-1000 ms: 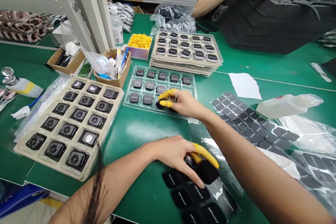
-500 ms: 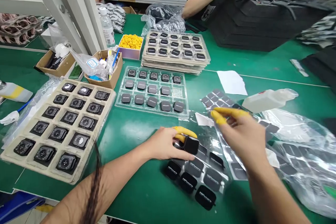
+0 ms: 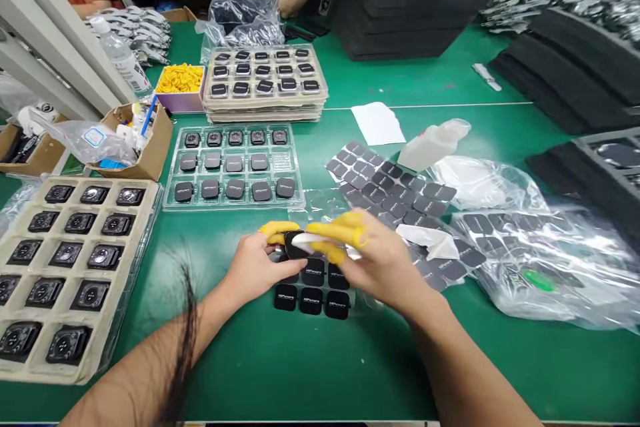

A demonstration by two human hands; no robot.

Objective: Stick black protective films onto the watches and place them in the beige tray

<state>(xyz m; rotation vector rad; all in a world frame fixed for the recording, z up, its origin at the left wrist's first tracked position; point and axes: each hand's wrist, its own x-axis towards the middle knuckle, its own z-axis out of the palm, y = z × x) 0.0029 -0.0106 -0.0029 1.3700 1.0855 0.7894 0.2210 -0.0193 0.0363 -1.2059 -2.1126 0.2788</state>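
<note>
My left hand (image 3: 265, 259), with yellow finger cots on some fingers, is closed around a black square watch case (image 3: 291, 245), glossy face up. My right hand (image 3: 375, 257), also in yellow finger cots, pinches a folded white wipe (image 3: 306, 241) against the watch face. Its fingers cover part of the watch. Beneath both hands lies a clear sheet of black square film labels (image 3: 311, 301) with white lettering, partly hidden by the hands. Just beyond them, a clear blister tray (image 3: 234, 200) carries watch cases, some face down and some topped with lettered black squares.
At left stands a beige tray (image 3: 103, 190) of watch cases. Stacked trays (image 3: 265, 112), a box of yellow finger cots (image 3: 180, 99) and a cardboard box (image 3: 157, 153) sit behind. Rightward are label sheets (image 3: 390, 190), a white plastic bottle (image 3: 433, 145), plastic bags (image 3: 560, 280) and black foam (image 3: 575, 67).
My right hand has come left to the watch in my left hand, and a white wipe now shows in its fingers on the watch face. The whole view has shifted to the right.
</note>
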